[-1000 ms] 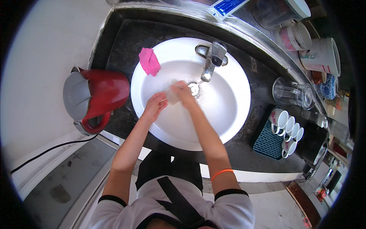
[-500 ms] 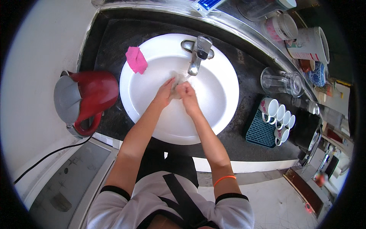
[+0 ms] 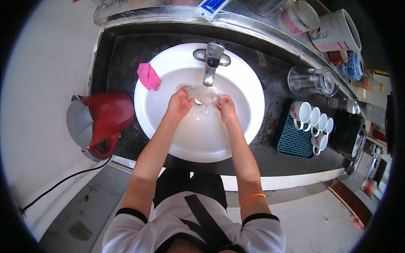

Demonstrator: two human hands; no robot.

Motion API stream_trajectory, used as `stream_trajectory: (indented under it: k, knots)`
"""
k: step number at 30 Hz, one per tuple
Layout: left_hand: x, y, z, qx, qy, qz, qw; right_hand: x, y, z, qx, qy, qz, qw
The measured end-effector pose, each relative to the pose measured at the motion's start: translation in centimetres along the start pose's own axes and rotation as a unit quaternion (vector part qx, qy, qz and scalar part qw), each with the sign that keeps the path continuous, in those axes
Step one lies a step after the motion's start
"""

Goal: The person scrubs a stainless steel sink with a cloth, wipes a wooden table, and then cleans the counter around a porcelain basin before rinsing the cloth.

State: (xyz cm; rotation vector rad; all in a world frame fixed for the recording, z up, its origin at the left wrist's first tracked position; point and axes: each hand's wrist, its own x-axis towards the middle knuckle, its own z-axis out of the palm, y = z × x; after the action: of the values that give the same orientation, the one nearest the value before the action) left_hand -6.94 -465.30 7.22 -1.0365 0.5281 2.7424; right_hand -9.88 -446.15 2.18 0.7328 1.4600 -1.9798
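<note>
Over the white oval basin (image 3: 202, 145), my two hands stretch a thin, pale, see-through wet piece (image 3: 205, 95) between them, just below the spout of the chrome faucet (image 3: 214, 59). Whether it is cloth, mesh or plastic I cannot make out. My left hand (image 3: 180, 103) grips its left end with curled fingers. At the right end, my right hand (image 3: 227, 109) pinches it. Splashing water shows beneath the piece, close to the drain. A pink cloth (image 3: 149, 76) lies crumpled on the basin's upper left rim.
Left of the basin stands a red electric kettle (image 3: 112, 114) with a black cord. Right of it, white mugs (image 3: 300, 110) sit on a dark teal drying tray (image 3: 291, 141). Behind them is a glass jug (image 3: 304, 82). Jars (image 3: 299, 17) and a blue-white packet (image 3: 211, 7) line the back ledge.
My hands were close together around the bunched piece; they have moved apart, the right hand to the right, spreading it out. The whole view has shifted slightly.
</note>
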Motion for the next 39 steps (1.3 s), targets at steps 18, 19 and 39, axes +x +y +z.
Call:
stream_trajectory:
  k: [18, 19, 39]
  knots:
    - [-0.2, -1.1, 0.1, 0.059, 0.09, -0.116, 0.987, -3.0, -3.2, 8.9, -0.04, -0.091, 0.133, 0.986]
    - [1.0, -1.5, -1.4, 0.038, 0.087, -0.115, 0.989, -5.1, -3.4, 10.3, -0.168, -0.077, 0.116, 0.976]
    - [3.7, -2.7, -1.2, 0.335, 0.096, 0.019, 0.937, 1.3, -2.2, 2.2, -0.342, -0.058, -0.21, 0.914]
